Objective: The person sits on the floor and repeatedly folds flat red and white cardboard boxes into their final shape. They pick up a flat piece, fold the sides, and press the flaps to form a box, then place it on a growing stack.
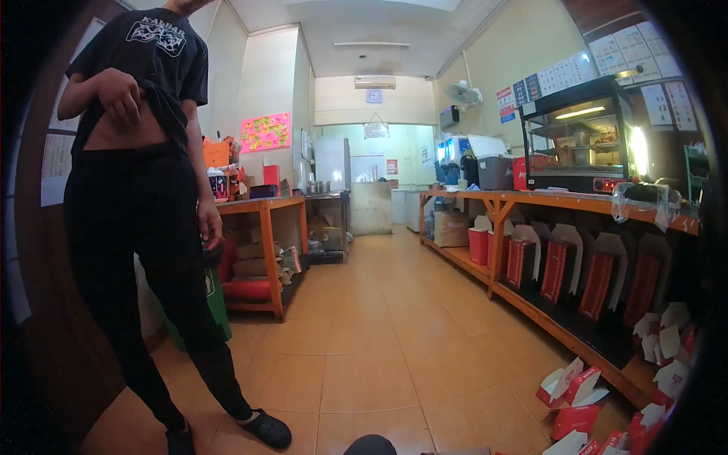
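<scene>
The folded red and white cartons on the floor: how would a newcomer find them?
Follow the long orange wooden counter on the right down to its near end. On the tiled floor beside its lowest shelf lie the open red and white cartons, loose and scattered, unlike the upright rows shelved above.

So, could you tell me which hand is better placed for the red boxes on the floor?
Probably the right: the red boxes lie on the floor at the person's right, beside the shelf. Neither hand is in view, so only that side decides.
</scene>
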Demonstrator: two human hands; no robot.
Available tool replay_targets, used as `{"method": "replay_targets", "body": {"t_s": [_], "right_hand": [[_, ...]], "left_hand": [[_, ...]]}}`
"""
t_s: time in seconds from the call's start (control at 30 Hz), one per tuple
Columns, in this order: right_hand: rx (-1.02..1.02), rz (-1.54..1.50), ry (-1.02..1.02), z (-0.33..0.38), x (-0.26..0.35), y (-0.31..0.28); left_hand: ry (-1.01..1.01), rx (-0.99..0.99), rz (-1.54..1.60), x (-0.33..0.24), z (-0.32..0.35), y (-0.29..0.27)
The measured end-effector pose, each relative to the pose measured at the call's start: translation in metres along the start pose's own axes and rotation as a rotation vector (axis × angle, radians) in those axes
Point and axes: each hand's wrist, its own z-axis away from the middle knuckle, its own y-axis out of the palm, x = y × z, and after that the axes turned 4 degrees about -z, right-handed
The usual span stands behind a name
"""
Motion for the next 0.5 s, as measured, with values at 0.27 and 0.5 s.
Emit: {"method": "replay_targets", "body": {"t_s": [0.27, 0.5], "right_hand": [[-0.028, 0.021, 0.023, 0.001, 0.012, 0.002], [-0.05, 0.016, 0.016, -0.002, 0.065, 0.001]], "left_hand": [[0.01, -0.033, -0.033, -0.004, 0.005, 0.003], [0.161, -0.017, -0.298, -0.021, 0.03, 0.017]]}}
